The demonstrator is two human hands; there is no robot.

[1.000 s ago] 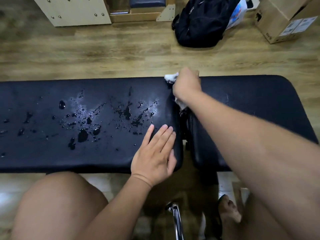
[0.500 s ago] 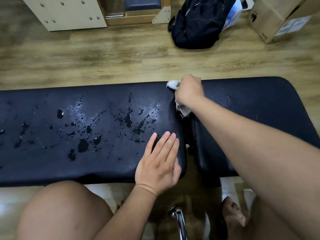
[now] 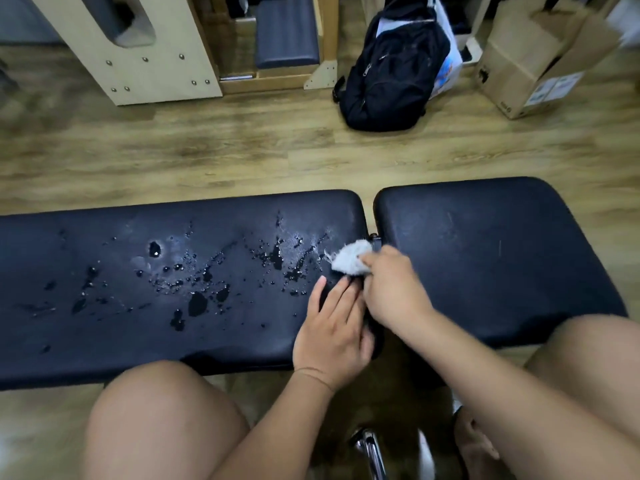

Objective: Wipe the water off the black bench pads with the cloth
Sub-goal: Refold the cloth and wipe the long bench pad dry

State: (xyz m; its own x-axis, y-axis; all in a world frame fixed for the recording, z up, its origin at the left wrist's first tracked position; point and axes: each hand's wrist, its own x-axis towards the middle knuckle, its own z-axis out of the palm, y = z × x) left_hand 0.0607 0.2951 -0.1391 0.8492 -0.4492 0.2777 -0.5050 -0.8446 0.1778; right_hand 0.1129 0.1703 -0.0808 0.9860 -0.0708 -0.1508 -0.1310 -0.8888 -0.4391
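In the head view, the worktop is seen as two black pads set end to end with a narrow gap between them: a long pad (image 3: 138,341) on the left and a short pad (image 3: 502,258) on the right. The left hand (image 3: 330,337) is laid flat, palm down, on the right end of the long pad near its front edge. Its fingers (image 3: 337,299) are straight and close together, and nothing is held. The right arm is stretched over the short pad's front corner. The right hand (image 3: 391,292) is curled round a pale crumpled cloth (image 3: 349,262), which is pressed on the long pad's right end, just beside the gap and just beyond the left fingertips. Water (image 3: 197,303) is spread in drops and small puddles over the middle of the long pad, left of the cloth. On the wooden floor (image 3: 207,150) beyond, a black backpack (image 3: 391,71) and a cardboard box (image 3: 519,74) are set.
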